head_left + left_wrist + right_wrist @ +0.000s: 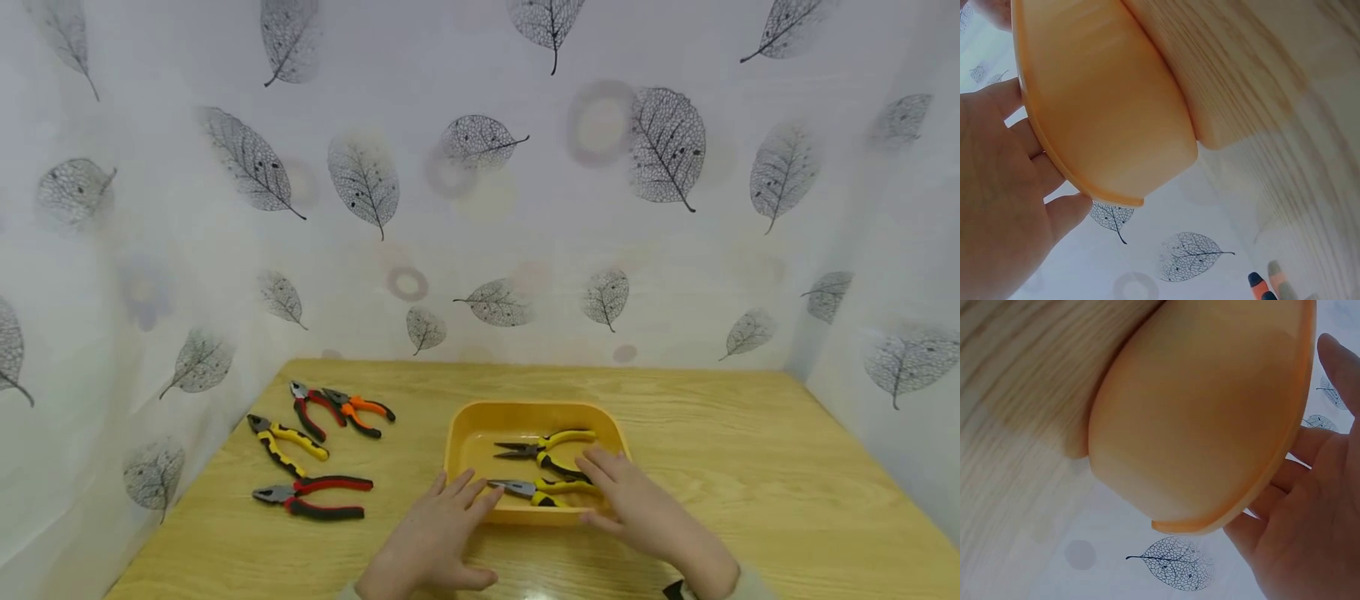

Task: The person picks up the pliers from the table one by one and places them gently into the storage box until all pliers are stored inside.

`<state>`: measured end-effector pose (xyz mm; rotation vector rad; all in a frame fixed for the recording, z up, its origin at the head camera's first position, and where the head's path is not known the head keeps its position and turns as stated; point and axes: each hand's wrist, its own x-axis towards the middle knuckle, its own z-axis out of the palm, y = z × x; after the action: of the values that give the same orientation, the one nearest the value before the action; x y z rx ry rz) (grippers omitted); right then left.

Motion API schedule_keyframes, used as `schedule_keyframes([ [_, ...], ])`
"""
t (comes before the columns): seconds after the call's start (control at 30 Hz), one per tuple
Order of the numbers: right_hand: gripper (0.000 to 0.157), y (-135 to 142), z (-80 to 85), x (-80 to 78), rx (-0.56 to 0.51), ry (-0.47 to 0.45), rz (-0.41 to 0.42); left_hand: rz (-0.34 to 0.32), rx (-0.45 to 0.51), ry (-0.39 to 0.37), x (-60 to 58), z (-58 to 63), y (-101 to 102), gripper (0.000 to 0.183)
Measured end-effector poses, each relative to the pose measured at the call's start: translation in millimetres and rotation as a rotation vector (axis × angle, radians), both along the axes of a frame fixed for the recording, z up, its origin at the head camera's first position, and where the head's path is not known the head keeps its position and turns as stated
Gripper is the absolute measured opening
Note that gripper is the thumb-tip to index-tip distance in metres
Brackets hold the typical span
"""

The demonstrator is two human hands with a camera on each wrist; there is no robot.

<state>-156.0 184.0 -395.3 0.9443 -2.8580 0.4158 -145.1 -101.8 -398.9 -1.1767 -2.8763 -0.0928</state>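
Two pliers [529, 451] lie in the tub [536, 517] on the table [750, 475], and from where I stand the left hand [444, 533] and right hand [647, 508] have wide, spread fingers at the tub's near rim, gripping nothing, so a soft, even touch should keep it steady.

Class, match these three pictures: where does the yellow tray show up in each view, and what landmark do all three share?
Head: yellow tray, lower half, just right of centre.
Left wrist: the tray's outer side, upper left.
Right wrist: the tray's outer side, upper centre.
Shared landmark: the leaf-patterned backdrop.
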Motion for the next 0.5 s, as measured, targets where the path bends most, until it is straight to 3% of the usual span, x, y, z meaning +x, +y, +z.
schedule_keyframes([
  [0.23, 0.072, 0.0, -11.3, 4.8, 0.038, -0.010, 0.059, -0.023, 0.004, -0.023, 0.1, -4.9, -4.1, 0.084],
  [0.5, 0.073, -0.6, -7.4, 4.8, 0.063, -0.081, 0.009, -0.034, 0.019, -0.027, -6.4, -3.7, -3.8, 0.084],
])
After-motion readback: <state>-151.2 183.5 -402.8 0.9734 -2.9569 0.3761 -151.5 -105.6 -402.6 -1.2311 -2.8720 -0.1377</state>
